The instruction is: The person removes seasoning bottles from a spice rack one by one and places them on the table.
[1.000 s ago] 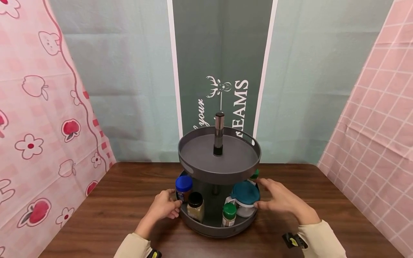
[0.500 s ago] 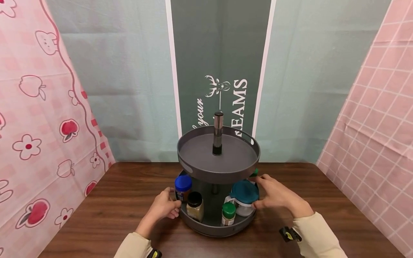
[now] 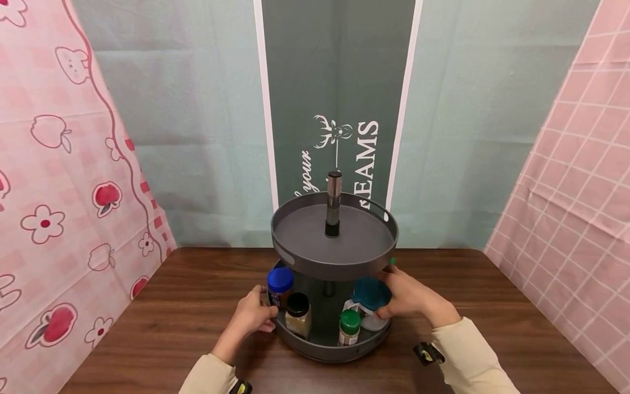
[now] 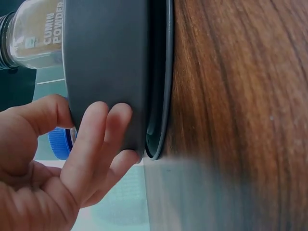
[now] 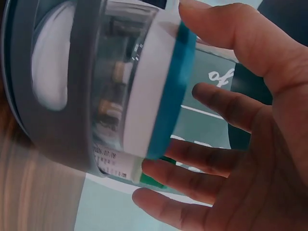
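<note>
Two hands in the head view, and the right grip (image 3: 407, 293) is the nearer one, just right of the teal-lidded jar (image 3: 374, 322) on the lower tray (image 3: 330, 353). Jar's upright, palm facing its side, left grip (image 3: 248, 313) well apart. Left wrist view: that one's pinching the tray wall, fingers outside. Right wrist view: grip's spread wide around the lid, not closed on anything; can't tell if the thumb touches. Jar looks squat and clear, white collar, teal top, small stuff inside.
</note>
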Motion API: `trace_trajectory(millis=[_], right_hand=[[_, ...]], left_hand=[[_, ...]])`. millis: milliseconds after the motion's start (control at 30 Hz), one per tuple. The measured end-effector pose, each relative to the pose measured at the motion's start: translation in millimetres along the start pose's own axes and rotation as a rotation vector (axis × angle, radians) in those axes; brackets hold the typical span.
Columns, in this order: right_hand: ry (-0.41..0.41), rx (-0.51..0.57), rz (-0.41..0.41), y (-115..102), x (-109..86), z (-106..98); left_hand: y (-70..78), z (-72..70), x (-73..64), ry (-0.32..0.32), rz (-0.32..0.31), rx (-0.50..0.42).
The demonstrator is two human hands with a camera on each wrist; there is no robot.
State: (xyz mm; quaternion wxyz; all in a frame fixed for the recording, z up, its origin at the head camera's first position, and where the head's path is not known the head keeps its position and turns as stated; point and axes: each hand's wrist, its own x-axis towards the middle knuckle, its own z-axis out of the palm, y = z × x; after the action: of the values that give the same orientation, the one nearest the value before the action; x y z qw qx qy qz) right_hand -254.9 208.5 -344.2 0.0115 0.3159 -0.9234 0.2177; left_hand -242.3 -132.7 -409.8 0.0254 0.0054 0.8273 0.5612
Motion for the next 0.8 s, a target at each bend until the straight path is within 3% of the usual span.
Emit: trace_trajectory(millis=[333,533,800], right_hand=[[0.014,-0.024,-0.019,-2,7.5,10],[-0.03,-0.026,-0.007,-5,10.3,18],[-0.02,-0.105,-0.013,-5,15.6,24]], left_hand=[[2.5,2.1,-1.2,0.026,-0.024,-0.017],[0.4,3.5,-2.2,0.02,-0.035,-0.022],[0.4,2.2,-0.5,0.008,-0.037,-0.047]])
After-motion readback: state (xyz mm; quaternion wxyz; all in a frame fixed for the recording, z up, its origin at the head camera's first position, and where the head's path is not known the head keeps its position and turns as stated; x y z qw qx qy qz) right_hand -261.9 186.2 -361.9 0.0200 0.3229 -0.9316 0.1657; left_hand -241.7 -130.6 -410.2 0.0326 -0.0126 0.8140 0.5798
